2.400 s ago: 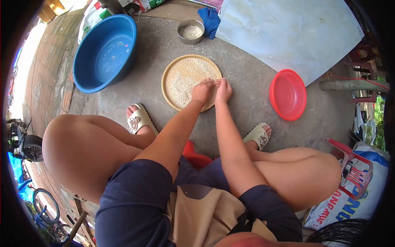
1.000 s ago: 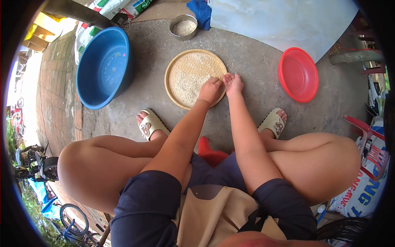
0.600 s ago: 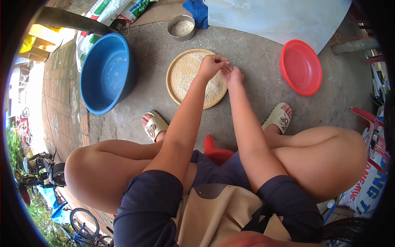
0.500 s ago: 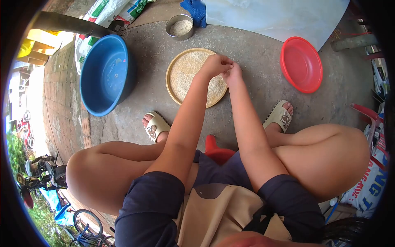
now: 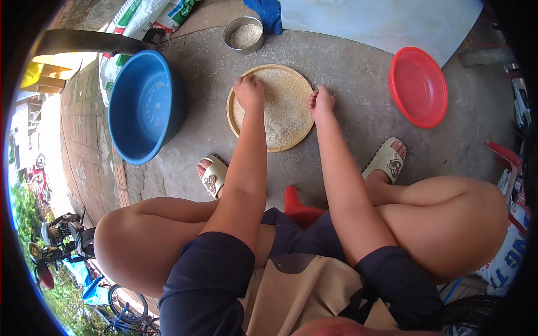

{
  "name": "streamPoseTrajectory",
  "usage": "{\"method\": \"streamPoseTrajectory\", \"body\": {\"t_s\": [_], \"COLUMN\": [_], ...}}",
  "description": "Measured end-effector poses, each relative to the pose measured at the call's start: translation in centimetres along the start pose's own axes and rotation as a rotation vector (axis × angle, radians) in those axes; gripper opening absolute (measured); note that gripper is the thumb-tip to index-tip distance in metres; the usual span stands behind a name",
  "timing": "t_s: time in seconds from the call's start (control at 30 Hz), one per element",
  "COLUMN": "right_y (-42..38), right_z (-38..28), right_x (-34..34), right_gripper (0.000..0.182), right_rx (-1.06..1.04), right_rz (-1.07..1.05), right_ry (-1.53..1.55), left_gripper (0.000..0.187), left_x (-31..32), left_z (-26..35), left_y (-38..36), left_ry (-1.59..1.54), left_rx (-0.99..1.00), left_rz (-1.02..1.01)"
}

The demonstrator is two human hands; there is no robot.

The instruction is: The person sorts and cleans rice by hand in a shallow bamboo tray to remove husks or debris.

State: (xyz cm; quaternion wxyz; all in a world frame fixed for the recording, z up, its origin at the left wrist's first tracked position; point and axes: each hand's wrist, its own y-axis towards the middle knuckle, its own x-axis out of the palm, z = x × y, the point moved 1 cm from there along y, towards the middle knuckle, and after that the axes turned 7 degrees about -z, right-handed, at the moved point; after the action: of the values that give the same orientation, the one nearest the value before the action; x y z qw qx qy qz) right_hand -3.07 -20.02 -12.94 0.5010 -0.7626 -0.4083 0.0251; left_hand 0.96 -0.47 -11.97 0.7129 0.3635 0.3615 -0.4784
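A round woven tray (image 5: 230,115) with a light-coloured rim lies on the concrete floor between my feet. Pale grains like rice (image 5: 283,115) are spread across it. My left hand (image 5: 249,93) is over the tray's upper left part, close to the rim, its fingers curled downward; what they hold, if anything, is hidden. At the right rim is my right hand (image 5: 321,104), closed like a fist with the thumb on top. I cannot make out anything inside it, nor whether it grips the rim.
A deep blue basin (image 5: 115,112) stands to the left, a red basin (image 5: 441,92) to the right. Beyond the tray is a metal bowl (image 5: 227,38) holding grain. Sandalled feet (image 5: 213,176) flank the tray. Sacks (image 5: 120,31) and a pale sheet (image 5: 370,25) lie farther back.
My hands were together at the tray's upper right, fingertips touching. They have parted: the left has moved left across the grain, the right stays at the right rim. The view shifted slightly.
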Motion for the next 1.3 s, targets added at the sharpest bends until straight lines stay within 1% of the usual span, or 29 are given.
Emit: {"method": "streamPoseTrajectory", "body": {"t_s": [0.1, 0.17, 0.2, 0.27, 0.3, 0.37, 0.4, 0.43, 0.5, 0.57, 0.6, 0.67, 0.77, 0.8, 0.83, 0.87, 0.9, 0.93, 0.97, 1.0, 1.03, 1.07, 1.1, 1.13, 1.17, 1.2, 1.23, 1.27, 1.3], "right_y": [0.3, 0.3, 0.3, 0.2, 0.3, 0.3, 0.4, 0.3, 0.0, -0.3, -0.3, -0.2, -1.3, -1.5, -1.6, -1.7, -1.2, -1.2, -1.1, -1.7, -2.7, -3.7, -4.8, -6.5, -8.1, -9.7, -11.1, -12.7, -13.9], "right_z": [0.0, -0.1, -0.2, -0.2, -0.3, -0.2, -0.3, -0.3, -0.3, -0.1, 0.1, 0.3, 0.4, 0.4, 0.3, 0.3, 0.8, 1.3, 1.7, 1.9, 1.9, 1.9, 1.5, 0.9, 0.4, -0.1, -0.5, -1.2, -1.8], "right_x": [-0.5, -0.8, -0.9, -1.1, -1.2, -1.3, -1.4, -1.4, -1.3, -1.2, -1.3, -1.3, -0.8, -0.8, -0.5, -0.1, -0.1, 0.5, 1.3, 2.7, 4.4, 6.2, 8.2, 10.2, 12.3, 14.2, 15.5, 16.7, 17.8], "right_gripper": [0.034, 0.034, 0.034, 0.034, 0.034, 0.034, 0.034, 0.034, 0.033, 0.033, 0.034, 0.035, 0.037, 0.035, 0.034, 0.034, 0.034, 0.035, 0.036, 0.036, 0.039, 0.043, 0.044, 0.039, 0.037, 0.037, 0.037, 0.035, 0.034], "right_rx": [0.047, 0.052, 0.062, 0.072, 0.081, 0.091, 0.098, 0.104, 0.096, 0.091, 0.057, 0.022, -0.019, -0.029, -0.04, -0.041, -0.043, -0.044, -0.054, -0.052, -0.036, -0.018, 0.02, 0.08, 0.089, 0.099, 0.108, 0.102, 0.088], "right_rz": [-0.058, -0.098, -0.122, -0.144, -0.164, -0.185, -0.182, -0.18, -0.173, -0.169, -0.18, -0.2, -0.187, -0.154, -0.125, -0.147, -0.132, -0.115, -0.043, -0.066, -0.028, 0.01, -0.122, -0.231, -0.269, -0.308, -0.332, -0.478, -0.63], "right_ry": [0.027, 0.038, 0.038, 0.041, 0.048, 0.059, 0.06, 0.061, 0.057, 0.049, 0.033, 0.018, -0.037, -0.065, -0.094, -0.096, -0.027, 0.048, 0.142, 0.152, 0.244, 0.33, 0.368, 0.471, 0.48, 0.49, 0.48, 0.469, 0.457], "left_gripper": [0.019, 0.02, 0.02, 0.019, 0.019, 0.016, 0.011, 0.011, 0.011, 0.01, 0.01, 0.013, 0.011, 0.011, 0.01, 0.01, 0.012, 0.012, 0.012, 0.014, 0.015, 0.013, 0.013, 0.012, 0.013, 0.013, 0.014, 0.015, 0.017], "left_x": [0.6, 1.2, 1.6, 2.2, 2.4, 2.5, 2.8, 3.0, 2.8, 2.3, 2.1, 1.6, 1.6, 0.9, 0.2, -0.5, -1.9, -3.1, -4.4, -5.7, -7.5, -9.4, -11.5, -13.5, -15.0, -16.8, -18.7, -20.6, -22.4], "left_z": [1.6, 3.2, 3.8, 5.5, 6.2, 7.8, 8.1, 8.4, 8.4, 8.0, 7.6, 6.9, 5.3, 5.2, 5.1, 5.0, 5.2, 5.3, 5.3, 5.5, 6.0, 6.6, 7.3, 7.8, 8.0, 8.3, 8.8, 9.4, 10.1], "left_y": [0.7, 1.0, 0.7, 0.0, -0.7, -2.7, -3.8, -5.0, -7.1, -8.9, -9.4, -10.0, -9.6, -9.0, -8.1, -7.1, -6.0, -4.7, -3.2, -1.6, -0.1, 1.1, 2.1, 2.8, 3.5, 3.8, 3.9, 4.0, 4.0], "left_ry": [-0.054, -0.06, -0.062, -0.103, -0.103, -0.182, -0.183, -0.182, -0.178, -0.191, -0.187, -0.218, -0.237, -0.231, -0.263, -0.294, -0.296, -0.279, -0.354, -0.431, -0.548, -0.662, -0.672, -0.684, -0.735, -0.732, -0.651, -0.565, -0.501], "left_rx": [-0.027, 0.01, 0.008, 0.169, 0.17, 0.261, 0.274, 0.296, 0.318, 0.431, 0.431, 0.503, 0.555, 0.553, 0.463, 0.374, 0.268, 0.275, 0.18, 0.084, 0.008, -0.001, 0.021, 0.04, 0.073, 0.07, 0.174, 0.282, 0.301], "left_rz": [-0.054, -0.171, -0.171, -0.172, -0.173, -0.275, -0.284, -0.297, -0.309, -0.333, -0.328, -0.356, -0.369, -0.355, -0.432, -0.506, -0.551, -0.535, -0.585, -0.632, -0.673, -0.689, -0.705, -0.719, -0.769, -0.74, -0.721, -0.7, -0.633]}}
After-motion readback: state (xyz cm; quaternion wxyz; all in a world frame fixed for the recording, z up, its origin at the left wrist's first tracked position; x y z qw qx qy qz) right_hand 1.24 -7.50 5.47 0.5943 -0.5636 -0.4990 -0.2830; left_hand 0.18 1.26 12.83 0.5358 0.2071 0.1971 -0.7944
